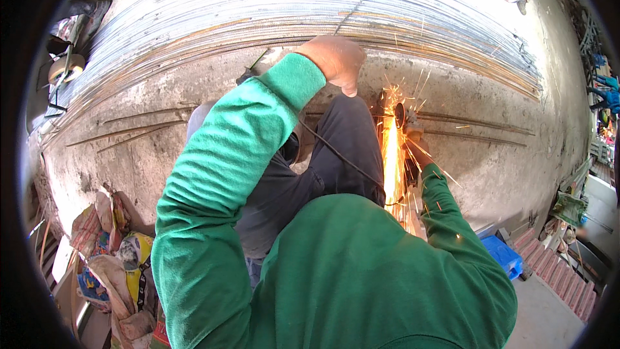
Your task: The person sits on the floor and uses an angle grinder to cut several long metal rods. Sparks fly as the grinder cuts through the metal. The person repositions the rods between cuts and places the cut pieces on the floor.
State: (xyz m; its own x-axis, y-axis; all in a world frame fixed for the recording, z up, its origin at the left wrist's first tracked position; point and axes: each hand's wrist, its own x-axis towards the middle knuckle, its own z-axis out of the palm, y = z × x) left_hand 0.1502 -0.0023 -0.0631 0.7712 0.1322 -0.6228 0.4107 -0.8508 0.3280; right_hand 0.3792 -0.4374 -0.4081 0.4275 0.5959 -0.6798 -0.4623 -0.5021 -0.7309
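Note:
My right hand [420, 150] is wrapped round a angle grinder [413, 132], whose body is mostly hidden by the hand and glare. Its round disc [400, 115] meets thin steel bars [475, 119] lying low across the floor. Bright sparks [392, 161] stream from there toward me, past my right knee. My left hand [336, 61] is curled above my left knee, thumb downward; its fingers are hidden. A thin dark ribbed rod [361, 1] runs to the far side of that hand, but I cannot tell whether the hand holds it.
Many long steel bars [258, 29] lie side by side across the far floor. A dark cable [336, 153] crosses my legs. Sacks [123, 271] are heaped at the near left. A blue container [502, 256] and reddish ridged pieces [558, 271] sit at the near right.

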